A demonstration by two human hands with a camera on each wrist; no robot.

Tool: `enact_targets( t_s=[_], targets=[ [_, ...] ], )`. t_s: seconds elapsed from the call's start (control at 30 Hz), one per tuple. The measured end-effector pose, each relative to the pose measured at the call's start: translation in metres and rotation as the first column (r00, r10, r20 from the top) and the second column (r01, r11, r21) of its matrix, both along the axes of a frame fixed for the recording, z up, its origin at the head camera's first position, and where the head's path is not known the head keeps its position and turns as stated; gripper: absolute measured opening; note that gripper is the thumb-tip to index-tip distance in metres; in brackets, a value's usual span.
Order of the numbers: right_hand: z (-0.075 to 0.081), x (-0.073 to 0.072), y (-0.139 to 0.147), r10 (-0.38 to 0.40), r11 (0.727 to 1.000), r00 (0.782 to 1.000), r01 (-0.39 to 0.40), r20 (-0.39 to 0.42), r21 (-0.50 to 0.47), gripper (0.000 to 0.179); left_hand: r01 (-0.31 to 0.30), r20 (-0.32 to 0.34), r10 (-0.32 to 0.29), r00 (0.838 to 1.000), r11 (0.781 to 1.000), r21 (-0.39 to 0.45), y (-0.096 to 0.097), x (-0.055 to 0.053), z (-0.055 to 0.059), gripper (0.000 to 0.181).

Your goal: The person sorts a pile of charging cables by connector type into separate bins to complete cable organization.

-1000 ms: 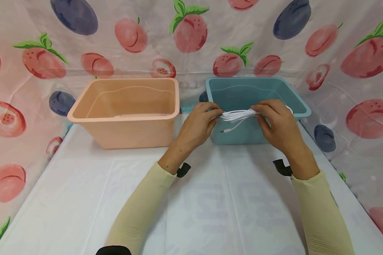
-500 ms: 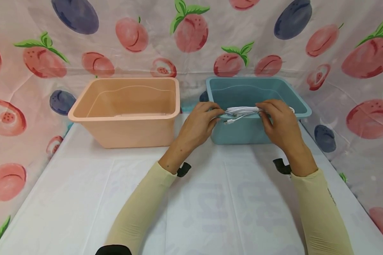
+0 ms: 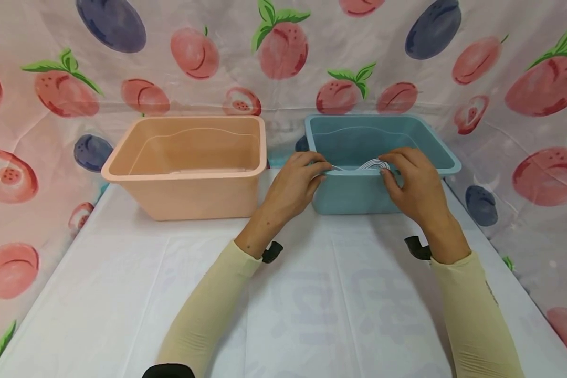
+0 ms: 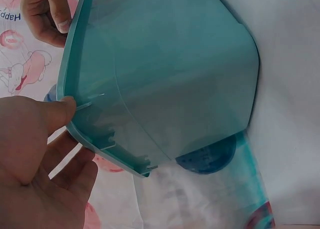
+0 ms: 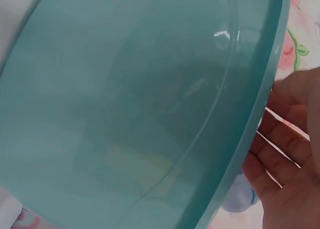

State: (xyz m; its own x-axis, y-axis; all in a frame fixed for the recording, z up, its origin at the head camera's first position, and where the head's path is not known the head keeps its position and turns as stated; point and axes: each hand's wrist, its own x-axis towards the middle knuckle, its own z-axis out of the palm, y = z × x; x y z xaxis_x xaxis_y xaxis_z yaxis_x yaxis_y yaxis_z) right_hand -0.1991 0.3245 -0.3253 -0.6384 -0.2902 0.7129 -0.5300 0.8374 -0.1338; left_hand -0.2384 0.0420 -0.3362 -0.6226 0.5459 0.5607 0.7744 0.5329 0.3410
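A coiled white cable (image 3: 374,164) dips over the near rim into the teal bin (image 3: 352,194), mostly hidden behind that rim. My right hand (image 3: 413,181) pinches the coil's right end above the rim. At the bin's near left corner, my left hand (image 3: 295,178) has its fingertips on a short white strand that runs inside. In the left wrist view the left thumb (image 4: 61,111) overlaps the bin's rim, with the other fingers partly behind it. Fingers of the right hand (image 5: 287,149) go behind the rim in the right wrist view, where the cable is hidden.
A peach-coloured bin (image 3: 203,197) stands left of the teal one. Both are on a white-covered table (image 3: 208,304). A fruit-patterned cloth (image 3: 283,94) hangs behind and along the sides.
The cable coil has gone down from above the near rim into the teal bin, and its plug end is out of sight. Both hands have stayed nearly in place.
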Motion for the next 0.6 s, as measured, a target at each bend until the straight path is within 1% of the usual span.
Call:
enact_targets(
  t_s=[0.23, 0.37, 0.5, 0.6],
  targets=[
    [0.003, 0.004, -0.001, 0.024, 0.999, 1.0, -0.024, -0.003, -0.025, 0.025, 0.006, -0.008, -0.005, 1.0, 1.0, 0.009, 0.0, -0.001, -0.001, 0.025],
    [0.005, 0.008, -0.003, 0.025, 0.999, 1.0, -0.025, 0.004, -0.046, 0.024, 0.009, -0.008, -0.009, 1.0, 1.0, 0.014, 0.0, 0.001, -0.002, 0.027],
    [0.006, 0.015, -0.006, 0.02, 0.997, 1.0, -0.019, 0.017, -0.072, 0.025, 0.027, -0.015, -0.026, 1.0, 1.0, 0.009, 0.0, 0.007, -0.003, 0.035],
    [0.007, 0.021, -0.012, 0.021, 0.996, 1.0, -0.02, 0.011, -0.087, 0.026, 0.027, -0.032, -0.026, 0.999, 0.999, 0.027, -0.002, 0.015, -0.002, 0.04]
  ],
)
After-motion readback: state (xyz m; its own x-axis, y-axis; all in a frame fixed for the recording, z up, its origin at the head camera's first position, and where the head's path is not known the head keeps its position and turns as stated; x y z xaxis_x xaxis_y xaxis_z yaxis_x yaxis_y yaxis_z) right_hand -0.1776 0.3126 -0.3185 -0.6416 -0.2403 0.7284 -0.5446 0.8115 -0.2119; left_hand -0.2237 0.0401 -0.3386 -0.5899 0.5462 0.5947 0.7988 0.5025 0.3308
